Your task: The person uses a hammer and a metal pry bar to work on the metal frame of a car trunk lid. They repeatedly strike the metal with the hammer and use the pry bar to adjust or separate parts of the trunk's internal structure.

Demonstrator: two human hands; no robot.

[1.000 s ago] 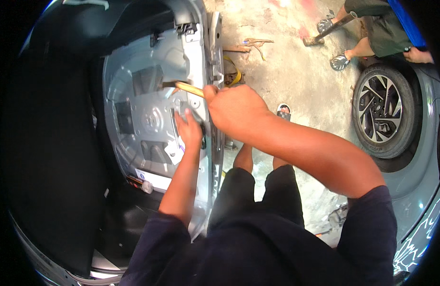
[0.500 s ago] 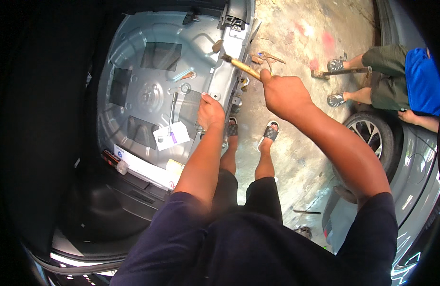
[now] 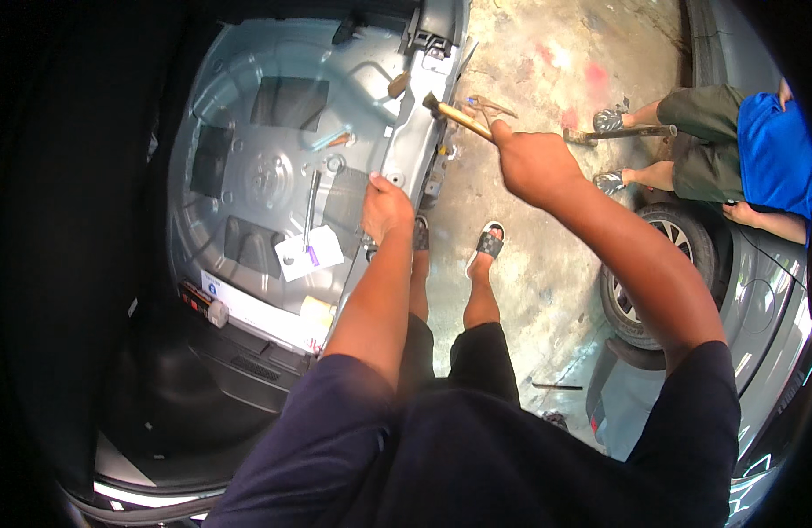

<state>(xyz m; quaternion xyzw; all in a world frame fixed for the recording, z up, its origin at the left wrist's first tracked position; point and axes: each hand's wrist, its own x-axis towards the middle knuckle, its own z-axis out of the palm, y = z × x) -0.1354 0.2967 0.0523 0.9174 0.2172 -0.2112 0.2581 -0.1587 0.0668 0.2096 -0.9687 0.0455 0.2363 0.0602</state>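
My right hand grips a wooden-handled tool with a dark head, held over the metal rear edge of an open car trunk. My left hand is curled at the inner side of that edge; what its fingers hold is hidden. On the bare metal trunk floor lie a long metal wrench, a white card with a purple patch and small tools. A white board lies along the near side.
A person in blue is at the right, beside a long-handled mallet on the concrete floor. A grey car with a wheel stands right of me. Tools lie beyond the trunk edge.
Since a second ago the view has shifted. My right hand has moved rightward with the tool, and my left hand has come to the trunk edge. Little moved in the last half second.
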